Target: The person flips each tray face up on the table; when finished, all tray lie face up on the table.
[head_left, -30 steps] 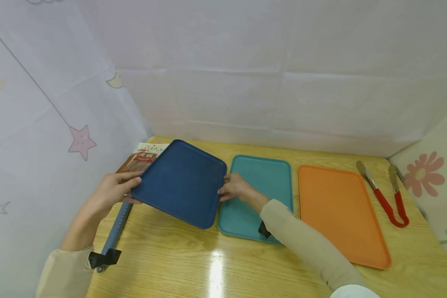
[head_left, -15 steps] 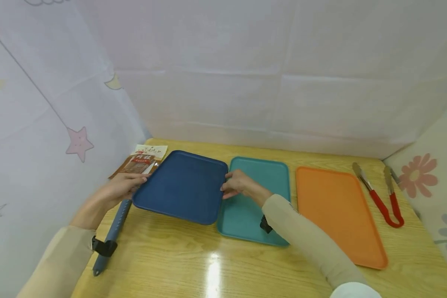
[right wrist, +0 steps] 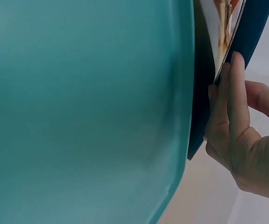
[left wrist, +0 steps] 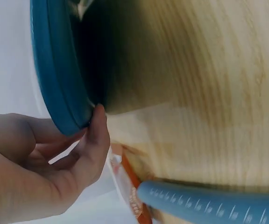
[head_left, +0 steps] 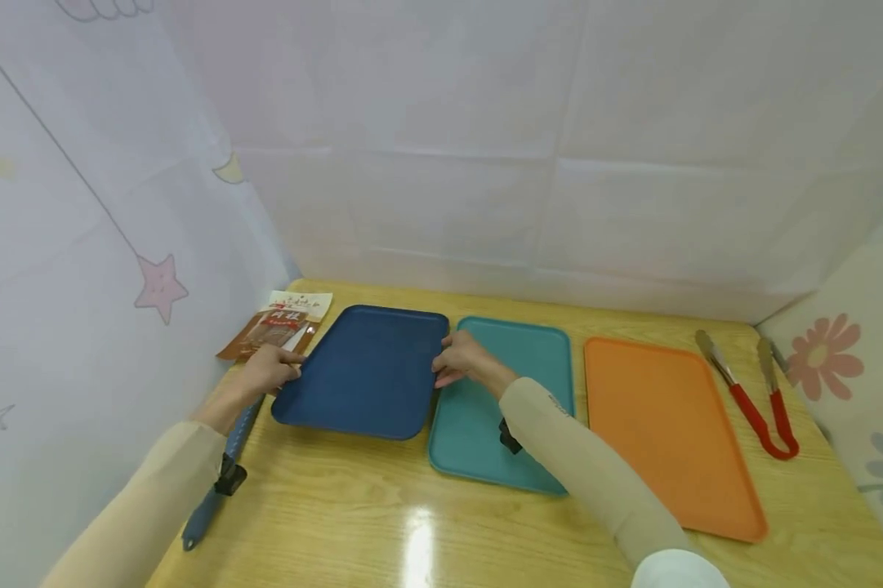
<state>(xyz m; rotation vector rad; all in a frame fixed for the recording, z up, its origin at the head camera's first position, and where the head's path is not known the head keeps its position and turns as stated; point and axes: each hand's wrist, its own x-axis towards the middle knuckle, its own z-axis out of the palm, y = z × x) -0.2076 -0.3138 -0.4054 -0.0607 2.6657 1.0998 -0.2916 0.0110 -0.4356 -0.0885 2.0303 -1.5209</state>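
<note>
Both hands hold a dark blue rectangular tray (head_left: 363, 371) by its opposite short-range sides, over the left part of the table. My left hand (head_left: 266, 371) grips its left edge. In the left wrist view, the tray's rim (left wrist: 60, 84) is pinched between thumb and fingers, with a dark shadow beneath and the rim apart from the wood. My right hand (head_left: 470, 359) pinches the right edge, above the side of a teal tray (head_left: 478, 441). In the right wrist view, that hand's fingers (right wrist: 237, 98) lie along the blue tray's underside and rim.
An orange tray (head_left: 662, 408) lies right of the teal one. Red-handled tongs (head_left: 782, 420) stand spread at the far right. A brown food packet (head_left: 279, 322) and a blue-grey stick with white marks (head_left: 209, 510) lie at the left. Printed cloth walls (head_left: 441, 163) enclose the table.
The blue tray has come down from a tilt to nearly level, its left side lowered toward the table. My left hand has moved slightly right with it, and both hands keep their grip.
</note>
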